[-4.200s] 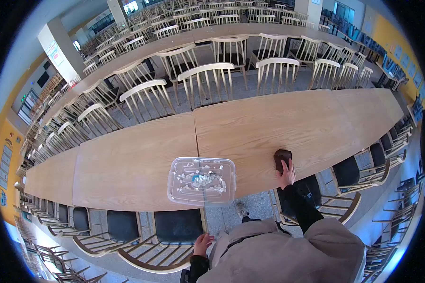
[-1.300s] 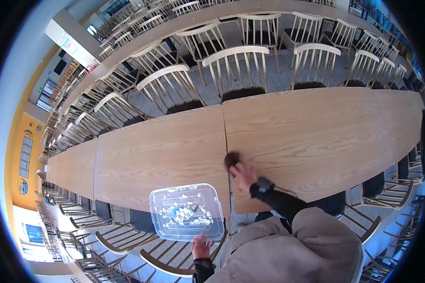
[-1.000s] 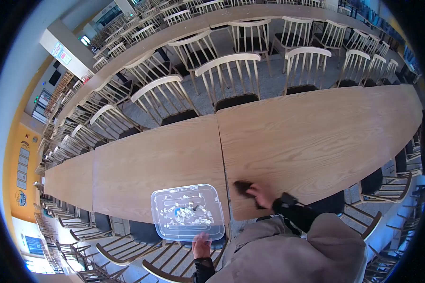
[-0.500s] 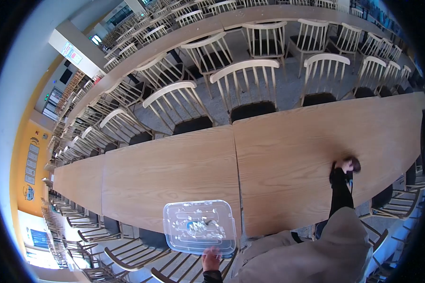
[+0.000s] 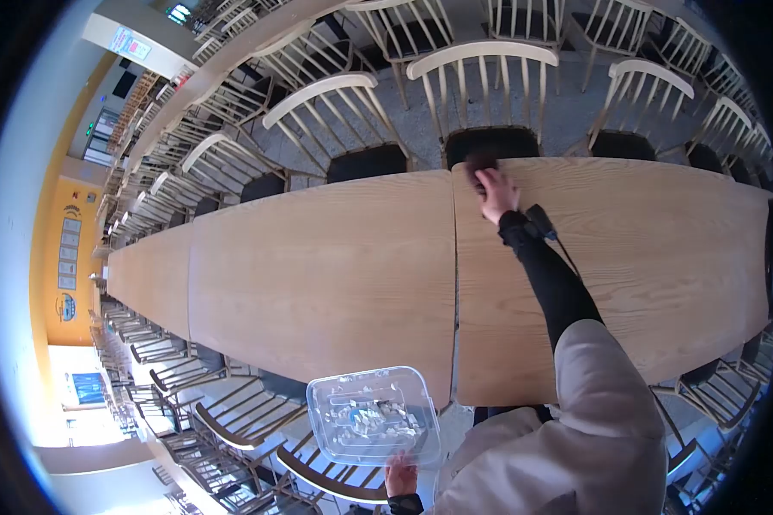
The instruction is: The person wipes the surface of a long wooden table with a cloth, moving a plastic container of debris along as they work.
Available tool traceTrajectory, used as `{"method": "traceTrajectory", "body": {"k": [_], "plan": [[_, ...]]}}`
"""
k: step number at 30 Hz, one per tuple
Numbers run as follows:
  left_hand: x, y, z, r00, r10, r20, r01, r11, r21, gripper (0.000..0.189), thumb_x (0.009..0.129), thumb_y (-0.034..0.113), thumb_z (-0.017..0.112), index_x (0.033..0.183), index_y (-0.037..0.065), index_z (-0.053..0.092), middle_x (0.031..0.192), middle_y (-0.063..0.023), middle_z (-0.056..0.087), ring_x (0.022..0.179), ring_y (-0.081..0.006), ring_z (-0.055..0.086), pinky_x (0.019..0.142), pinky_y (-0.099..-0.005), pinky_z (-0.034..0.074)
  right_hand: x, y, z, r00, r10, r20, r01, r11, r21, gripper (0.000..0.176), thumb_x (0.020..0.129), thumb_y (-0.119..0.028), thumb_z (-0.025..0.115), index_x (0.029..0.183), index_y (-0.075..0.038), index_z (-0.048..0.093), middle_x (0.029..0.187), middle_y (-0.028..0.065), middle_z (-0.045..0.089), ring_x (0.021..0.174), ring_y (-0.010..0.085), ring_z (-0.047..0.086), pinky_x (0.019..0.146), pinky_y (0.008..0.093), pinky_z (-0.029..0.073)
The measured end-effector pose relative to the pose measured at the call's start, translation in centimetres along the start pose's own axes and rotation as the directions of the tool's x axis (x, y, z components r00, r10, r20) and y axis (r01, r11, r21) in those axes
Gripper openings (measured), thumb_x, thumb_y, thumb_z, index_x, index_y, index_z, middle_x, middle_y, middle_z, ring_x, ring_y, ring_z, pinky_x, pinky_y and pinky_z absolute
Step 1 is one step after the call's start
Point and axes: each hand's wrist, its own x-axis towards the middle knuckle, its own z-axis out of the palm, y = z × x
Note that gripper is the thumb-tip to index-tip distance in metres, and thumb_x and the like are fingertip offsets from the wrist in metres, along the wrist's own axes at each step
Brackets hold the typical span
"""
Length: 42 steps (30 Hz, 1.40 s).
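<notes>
My right hand (image 5: 497,196) reaches to the far edge of the wooden table (image 5: 575,275), just right of the seam between two tabletops. Its fingers are closed on a small dark brown object (image 5: 481,168), too blurred to name, down at the table surface. Close to my body, my left hand (image 5: 401,475) grips the near rim of a clear plastic box (image 5: 325,429). Small white and bluish pieces (image 5: 378,418) lie scattered in the box, which is held at the table's near edge.
Wooden chairs (image 5: 481,56) with dark seats line the far side of the table. More chairs (image 5: 232,421) stand along the near side, close to the box. A black device with a cable (image 5: 541,221) is at my right wrist. The table seam (image 5: 456,283) runs across the top.
My right hand has swept left and away from me with the dark object, from the right part of the table to its far edge. The view has shifted; my left hand still holds the box.
</notes>
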Motion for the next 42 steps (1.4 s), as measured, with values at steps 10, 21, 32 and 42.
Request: {"method": "traceTrajectory", "body": {"k": [10,21,32,42], "plan": [[-0.9,0.1,-1.2,0.993,0.116,-0.019,-0.117,0.992,-0.053,0.011,0.079,0.001,0.053,0.086,0.009,0.058,0.098,-0.0085,0.06,0.086,-0.0261,0.06,0.069,-0.0407,0.051,-18.7,-10.4,2.4,0.779,-0.611,0.142,0.552,0.775,0.307,0.043,0.068,-0.008,0.06,0.109,-0.018,0.056,0.111,0.0021,0.05,0.102,0.0267,0.045,0.083,0.0444,0.036],[-0.1,1.8,-6.2,0.984,0.17,0.055,-0.164,0.981,-0.109,0.021,0.081,0.002,0.051,0.099,0.01,0.055,0.109,-0.0096,0.057,0.095,-0.0276,0.058,0.072,-0.0435,0.052,-38.3,-11.7,-0.4,0.56,-0.773,0.297,0.673,0.634,0.382,0.042,0.067,-0.01,0.06,0.107,-0.023,0.057,0.111,-0.0006,0.05,0.1,0.0221,0.047,0.079,0.0436,0.035],[2.1,3.1,-10.5,0.99,0.069,0.12,-0.059,0.995,-0.082,0.019,0.083,0.008,0.05,0.101,0.011,0.053,0.115,-0.0099,0.054,0.102,-0.0304,0.054,0.075,-0.0486,0.048,-41.6,-12.4,-0.2,0.747,-0.606,0.273,0.579,0.795,0.18,0.045,0.068,-0.006,0.06,0.11,-0.024,0.056,0.115,-0.0018,0.049,0.106,0.0234,0.045,0.084,0.0443,0.036],[1.6,3.9,-8.4,0.995,0.098,0.01,-0.097,0.995,-0.018,0.019,0.082,0.007,0.052,0.1,0.01,0.049,0.116,-0.0134,0.051,0.105,-0.0331,0.053,0.07,-0.0478,0.049,-34.0,-12.7,1.8,0.855,-0.494,0.155,0.477,0.868,0.136,0.042,0.07,-0.006,0.058,0.111,-0.017,0.055,0.111,0.0035,0.05,0.102,0.0266,0.045,0.083,0.043,0.036]]}}
